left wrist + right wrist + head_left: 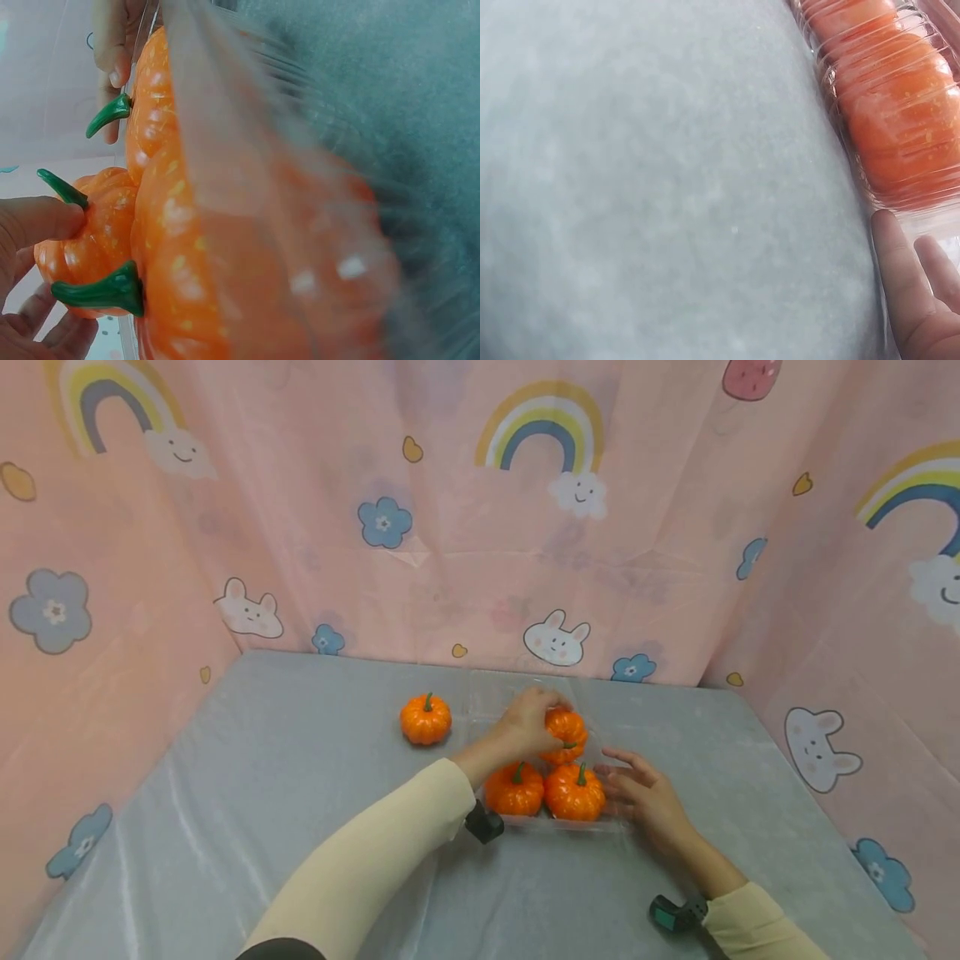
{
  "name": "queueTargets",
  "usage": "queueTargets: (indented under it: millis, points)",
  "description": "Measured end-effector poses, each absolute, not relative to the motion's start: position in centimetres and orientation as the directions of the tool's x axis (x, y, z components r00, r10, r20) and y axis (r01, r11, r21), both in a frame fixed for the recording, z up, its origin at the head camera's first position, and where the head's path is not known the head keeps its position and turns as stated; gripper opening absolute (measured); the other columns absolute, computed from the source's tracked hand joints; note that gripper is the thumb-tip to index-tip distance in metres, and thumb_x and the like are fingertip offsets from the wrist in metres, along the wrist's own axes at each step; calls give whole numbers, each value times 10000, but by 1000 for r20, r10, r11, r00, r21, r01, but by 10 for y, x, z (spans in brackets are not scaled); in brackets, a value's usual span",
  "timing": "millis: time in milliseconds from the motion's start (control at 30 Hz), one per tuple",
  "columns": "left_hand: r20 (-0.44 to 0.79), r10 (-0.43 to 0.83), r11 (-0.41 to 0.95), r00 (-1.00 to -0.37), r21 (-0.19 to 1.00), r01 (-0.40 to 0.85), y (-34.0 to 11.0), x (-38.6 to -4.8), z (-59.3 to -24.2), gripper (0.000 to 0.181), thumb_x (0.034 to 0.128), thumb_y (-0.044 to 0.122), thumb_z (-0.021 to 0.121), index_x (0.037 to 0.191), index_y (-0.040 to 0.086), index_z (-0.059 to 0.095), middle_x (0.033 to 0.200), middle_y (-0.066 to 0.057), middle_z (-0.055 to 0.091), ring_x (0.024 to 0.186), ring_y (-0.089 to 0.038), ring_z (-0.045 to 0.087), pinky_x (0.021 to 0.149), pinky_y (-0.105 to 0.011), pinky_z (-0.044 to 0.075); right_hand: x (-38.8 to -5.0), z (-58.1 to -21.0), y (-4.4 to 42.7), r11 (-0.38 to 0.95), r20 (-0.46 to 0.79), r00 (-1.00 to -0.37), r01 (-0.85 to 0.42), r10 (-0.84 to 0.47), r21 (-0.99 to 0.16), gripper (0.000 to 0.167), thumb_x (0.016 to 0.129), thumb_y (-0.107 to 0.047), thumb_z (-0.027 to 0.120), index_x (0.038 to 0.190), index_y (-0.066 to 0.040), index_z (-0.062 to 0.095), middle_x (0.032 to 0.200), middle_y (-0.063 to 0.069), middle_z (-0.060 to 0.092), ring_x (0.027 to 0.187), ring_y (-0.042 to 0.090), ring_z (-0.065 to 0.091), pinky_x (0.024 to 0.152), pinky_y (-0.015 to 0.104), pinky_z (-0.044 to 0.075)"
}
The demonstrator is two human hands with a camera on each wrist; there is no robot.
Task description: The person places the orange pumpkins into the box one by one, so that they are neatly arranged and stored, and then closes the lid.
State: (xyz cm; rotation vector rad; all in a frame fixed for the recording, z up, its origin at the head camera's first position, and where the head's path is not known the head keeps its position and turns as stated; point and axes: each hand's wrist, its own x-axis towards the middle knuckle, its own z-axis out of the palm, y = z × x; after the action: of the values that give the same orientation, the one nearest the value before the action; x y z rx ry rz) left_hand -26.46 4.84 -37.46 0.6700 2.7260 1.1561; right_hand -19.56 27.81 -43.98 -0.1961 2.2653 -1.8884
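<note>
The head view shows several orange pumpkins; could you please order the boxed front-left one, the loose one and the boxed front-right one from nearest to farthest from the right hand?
From the right hand:
1. Front-right pumpkin: in the clear plastic box, just left of that hand.
2. Front-left pumpkin: beside it, farther left.
3. Loose pumpkin: outside the box, at far left.

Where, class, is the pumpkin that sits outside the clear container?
In the head view, the lone pumpkin sits on the grey cloth, left of the clear container and the left hand.
</note>
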Motion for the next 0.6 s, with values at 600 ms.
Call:
queueTargets:
  millis: [600]
  points:
    - [30,431,620,-902,716,321,42,-262,-376,530,807,201,777,1286,203,550,1269,-26,547,1111,-182,544,942,-327,517,-194,-440,278,183,-64,-975,25,-212,-983,500,1014,-244,472,1440,-17,340,1184,-136,650,977,70,676,794,306,581]
